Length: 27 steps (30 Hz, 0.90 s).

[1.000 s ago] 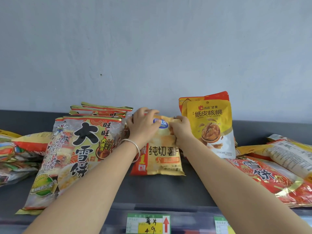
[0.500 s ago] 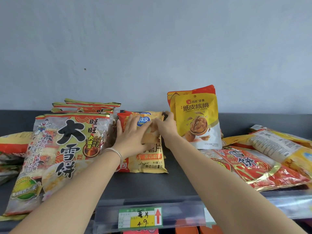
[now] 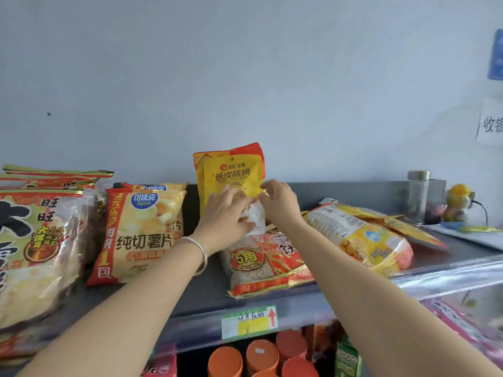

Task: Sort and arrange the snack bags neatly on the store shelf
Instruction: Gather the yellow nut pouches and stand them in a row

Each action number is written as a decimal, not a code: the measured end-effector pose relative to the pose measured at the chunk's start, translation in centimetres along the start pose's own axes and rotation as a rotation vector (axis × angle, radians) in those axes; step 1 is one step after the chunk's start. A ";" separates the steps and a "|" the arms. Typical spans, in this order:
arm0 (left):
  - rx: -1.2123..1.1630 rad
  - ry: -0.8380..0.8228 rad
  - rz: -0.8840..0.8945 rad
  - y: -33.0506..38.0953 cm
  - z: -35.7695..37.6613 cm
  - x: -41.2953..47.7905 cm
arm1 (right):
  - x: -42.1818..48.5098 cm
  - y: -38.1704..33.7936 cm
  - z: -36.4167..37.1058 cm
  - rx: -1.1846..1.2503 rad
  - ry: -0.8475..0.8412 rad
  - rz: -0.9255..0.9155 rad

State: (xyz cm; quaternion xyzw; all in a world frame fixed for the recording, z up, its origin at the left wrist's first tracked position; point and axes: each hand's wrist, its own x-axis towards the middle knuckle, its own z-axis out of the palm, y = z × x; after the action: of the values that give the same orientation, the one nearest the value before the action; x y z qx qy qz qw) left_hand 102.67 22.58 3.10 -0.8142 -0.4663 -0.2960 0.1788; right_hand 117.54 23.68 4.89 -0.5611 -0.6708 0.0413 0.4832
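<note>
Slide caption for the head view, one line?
Left hand rests on and right hand pinches the upright yellow walnut pouch, beside potato chip bags, behind a rice-cracker bag on the shelf.

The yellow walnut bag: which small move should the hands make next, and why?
Probably square the yellow walnut bag up with the pouch behind it, which it does not line up with. The left hand lies flat on its lower front, the right hand pinches its right edge, and the red cracker bag lies at its foot.
</note>
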 end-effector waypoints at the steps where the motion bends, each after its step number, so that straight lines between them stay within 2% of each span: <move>1: -0.014 -0.023 0.010 1.5 0.3 0.3 | -0.3 1.1 -1.3 -0.032 -0.003 0.006; 8: -0.122 -0.220 -0.019 9.4 2.1 1.3 | -3.0 8.2 -8.4 -0.320 -0.113 0.072; 11: -0.211 -0.319 -0.031 12.1 2.8 1.6 | -4.0 11.1 -10.8 -0.482 -0.139 0.190; 14: -0.279 -0.395 -0.032 14.5 3.5 1.8 | -4.8 13.8 -13.1 -0.515 -0.149 0.354; 17: -0.200 -0.471 0.003 16.7 4.4 2.4 | -5.0 15.9 -14.6 -0.491 -0.166 0.514; 20: -0.138 -0.499 0.022 18.3 5.2 3.3 | -4.5 17.7 -15.2 -0.366 -0.174 0.619; 24: -0.099 -0.614 0.005 19.6 6.6 4.5 | -4.0 19.0 -15.6 -0.219 -0.170 0.668; 27: -0.156 -0.712 -0.026 19.9 7.1 5.5 | -3.6 20.1 -16.6 -0.075 -0.086 0.660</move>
State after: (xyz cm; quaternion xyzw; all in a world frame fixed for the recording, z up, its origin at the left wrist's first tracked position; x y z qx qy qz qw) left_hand 124.24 20.22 0.95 -0.8715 -0.4857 -0.0308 -0.0610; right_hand 143.04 20.14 -0.48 -0.7632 -0.4738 0.1945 0.3940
